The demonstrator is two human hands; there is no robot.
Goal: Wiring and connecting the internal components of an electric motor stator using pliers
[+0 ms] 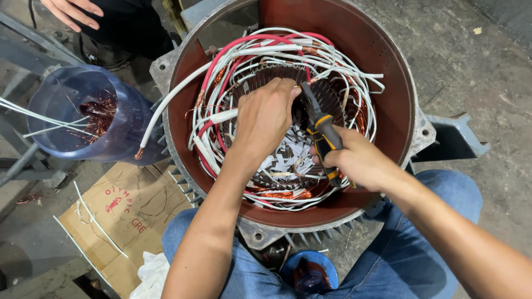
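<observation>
One round motor housing — rust-red inside, grey fins outside — stands between the person's knees, filled with copper windings and a tangle of white and red sleeved wires. The left hand reaches into the middle, fingers curled onto the wires near the plier tips. The right hand is clenched around the handles of one pair of black-and-yellow pliers, whose nose points at the left fingertips. Two blue tubs hold copper scrap — a large one left of the housing, a small one below it. One cardboard sheet lies on the floor. Another person's hand shows at top left.
</observation>
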